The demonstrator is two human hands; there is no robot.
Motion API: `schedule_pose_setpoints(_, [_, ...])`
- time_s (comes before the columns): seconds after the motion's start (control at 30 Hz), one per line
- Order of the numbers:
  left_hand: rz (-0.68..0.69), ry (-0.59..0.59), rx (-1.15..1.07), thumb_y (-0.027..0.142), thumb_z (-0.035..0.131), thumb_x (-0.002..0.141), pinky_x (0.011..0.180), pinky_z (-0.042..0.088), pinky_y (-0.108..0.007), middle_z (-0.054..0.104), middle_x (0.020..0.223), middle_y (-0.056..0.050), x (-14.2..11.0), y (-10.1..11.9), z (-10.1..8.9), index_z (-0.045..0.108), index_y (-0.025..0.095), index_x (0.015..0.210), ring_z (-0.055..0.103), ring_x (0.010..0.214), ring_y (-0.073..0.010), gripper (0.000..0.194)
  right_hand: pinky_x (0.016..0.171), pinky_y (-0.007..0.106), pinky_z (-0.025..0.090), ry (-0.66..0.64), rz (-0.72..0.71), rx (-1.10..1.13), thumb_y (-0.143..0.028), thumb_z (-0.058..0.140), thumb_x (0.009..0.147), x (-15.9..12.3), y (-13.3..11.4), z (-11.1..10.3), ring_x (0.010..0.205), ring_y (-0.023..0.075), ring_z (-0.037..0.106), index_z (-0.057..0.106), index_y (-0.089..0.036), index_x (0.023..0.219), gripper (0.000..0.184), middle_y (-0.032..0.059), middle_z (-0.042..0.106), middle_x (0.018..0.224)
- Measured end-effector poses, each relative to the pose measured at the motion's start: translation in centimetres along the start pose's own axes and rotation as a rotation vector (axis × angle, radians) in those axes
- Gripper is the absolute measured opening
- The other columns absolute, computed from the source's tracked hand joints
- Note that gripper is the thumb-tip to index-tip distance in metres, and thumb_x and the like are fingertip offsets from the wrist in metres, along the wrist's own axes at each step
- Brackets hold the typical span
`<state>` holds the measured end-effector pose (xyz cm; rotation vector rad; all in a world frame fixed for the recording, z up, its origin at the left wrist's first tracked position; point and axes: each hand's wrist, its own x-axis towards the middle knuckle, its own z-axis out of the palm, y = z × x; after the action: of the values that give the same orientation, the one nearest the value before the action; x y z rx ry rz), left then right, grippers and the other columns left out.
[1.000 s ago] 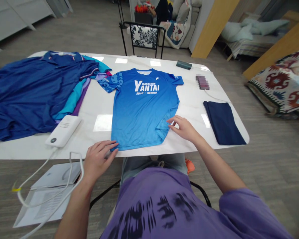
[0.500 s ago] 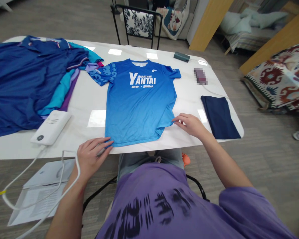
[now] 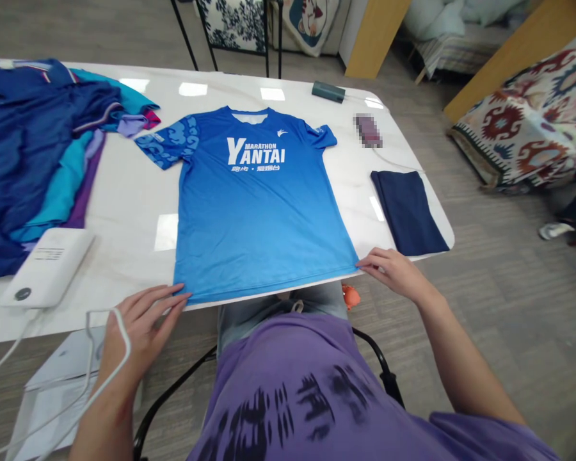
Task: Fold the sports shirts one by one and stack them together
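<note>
A blue T-shirt with white "Marathon Yantai" lettering lies face up and spread out on the white table. Its hem runs along the table's near edge. My left hand is at the hem's left corner, thumb and fingertips closing on the cloth. At the opposite corner, my right hand pinches the hem between thumb and fingers. The shirt's left-side sleeve lies out flat with a wave pattern; the right-side one is partly folded over.
Left of the shirt lies a pile of dark blue, teal and purple clothes. A white power bank with a cable sits near the front edge. On the right are a folded navy cloth, a blurred-out phone and a dark green case. A chair stands behind.
My right hand has drawn the shirt's right hem corner toward me and outward, so the folded-up corner now lies flat. My left hand remains at its corner. The view has shifted rightward.
</note>
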<state>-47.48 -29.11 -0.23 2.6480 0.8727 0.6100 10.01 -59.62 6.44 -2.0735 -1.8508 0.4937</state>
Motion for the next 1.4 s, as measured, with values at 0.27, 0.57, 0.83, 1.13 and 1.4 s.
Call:
schedule_pose_setpoints(0.27, [-0.216,0.077,-0.123,0.052,0.059,0.115,0.123,0.056,-0.057,0.079,0.142,0.006,7.9,3.0,-2.3,0.074,0.039,0.144,0.075,0.132,-0.0287,0.035,0.103,0.055,0.066,0.126,-0.005,0.089,-0.056,0.067,0.112,6.4,0.1,-3.2,0.116,0.0345,0.08,0.076,-0.038,0.147,0.041,0.0104,0.081,0.132])
schedule_pose_setpoints(0.57, [-0.192,0.061,0.07,0.069,0.021,0.114,0.131,0.038,-0.06,0.052,0.169,-0.036,38.0,-10.6,1.4,0.052,-0.021,0.157,0.046,0.165,-0.0439,0.104,0.136,0.054,0.045,0.324,0.204,-0.018,-0.059,0.039,0.12,39.1,9.4,-5.5,0.156,0.0349,0.06,0.059,-0.011,0.166,0.07,0.021,0.063,0.168])
schedule_pose_setpoints(0.83, [-0.387,-0.039,0.162,0.073,0.022,0.12,0.125,0.028,-0.091,0.039,0.178,-0.04,39.9,-16.3,4.2,0.049,-0.019,0.157,0.034,0.173,-0.049,0.103,0.131,0.071,0.036,0.317,0.57,-0.346,-0.074,0.027,0.117,43.9,13.0,-3.6,0.158,0.0498,0.047,0.064,-0.017,0.166,0.084,0.023,0.053,0.175])
schedule_pose_setpoints(1.13, [-0.326,-0.212,0.301,0.074,0.023,0.119,0.126,0.016,-0.092,0.032,0.183,-0.039,41.7,-20.3,3.9,0.042,-0.015,0.165,0.027,0.175,-0.0511,0.102,0.138,0.074,0.024,0.215,0.581,-0.382,-0.083,0.019,0.114,45.0,14.2,-4.4,0.17,0.0466,0.035,0.048,-0.024,0.18,0.093,0.0193,0.04,0.186])
schedule_pose_setpoints(1.4, [-0.326,-0.082,0.217,0.071,0.019,0.123,0.132,0.015,-0.085,0.022,0.186,-0.038,39.0,-16.2,1.8,0.022,-0.012,0.176,0.019,0.175,-0.0528,0.098,0.141,0.074,0.02,0.27,0.595,-0.38,-0.078,0.015,0.115,42.5,11.0,-4.6,0.178,0.0449,0.023,0.025,-0.016,0.188,0.096,0.0223,0.019,0.194])
